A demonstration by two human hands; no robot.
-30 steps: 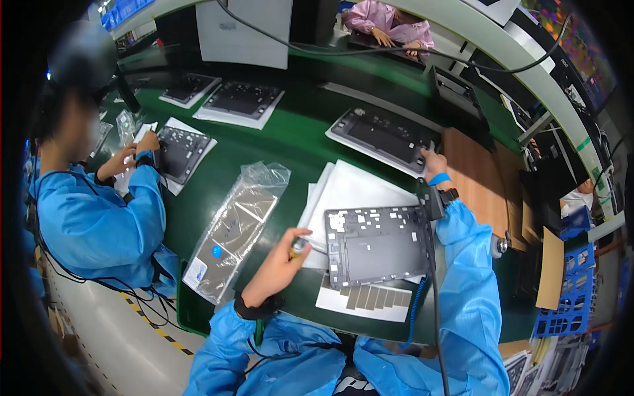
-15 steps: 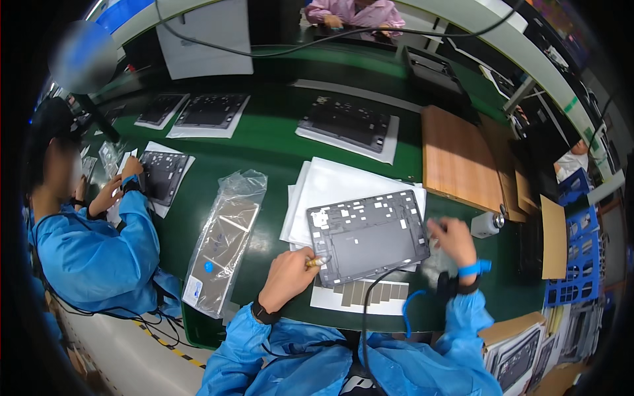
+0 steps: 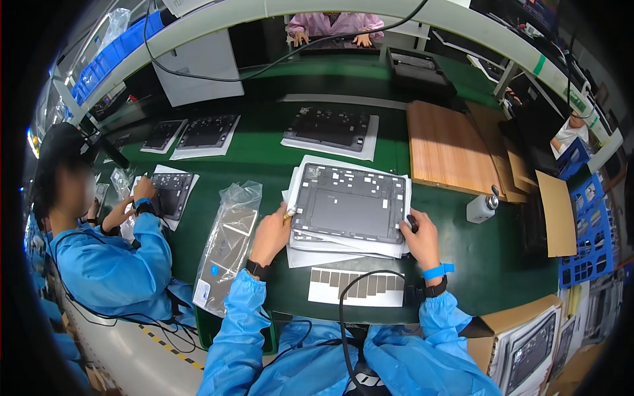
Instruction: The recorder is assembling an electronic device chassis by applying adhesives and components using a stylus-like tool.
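Observation:
A dark grey tablet housing (image 3: pixel 347 206) with many small white pads lies on a stack of white sheets and similar housings. My left hand (image 3: pixel 269 236) is closed at its left edge, with a small yellowish, white-tipped piece (image 3: pixel 288 215) at the fingertips. At the right edge my right hand (image 3: pixel 422 240) is closed on the housing, and a small black object (image 3: pixel 413 223) shows by its fingers; its kind is unclear. Nearer to me lies a white sheet (image 3: pixel 323 294) with a row of grey-brown adhesive strips (image 3: pixel 362 286).
Left of the stack lies a clear plastic bag (image 3: pixel 228 241) of grey-brown sheets. A white bottle (image 3: pixel 481 208) and wooden board (image 3: pixel 444 148) stand right. Farther back are more housings (image 3: pixel 328 127). A co-worker in blue (image 3: pixel 112 254) works at left; another person sits opposite.
The housing has been straightened and shifted away from me on its stack. My right hand, earlier blurred and apart from it, now grips its right edge; my left hand has moved along with it.

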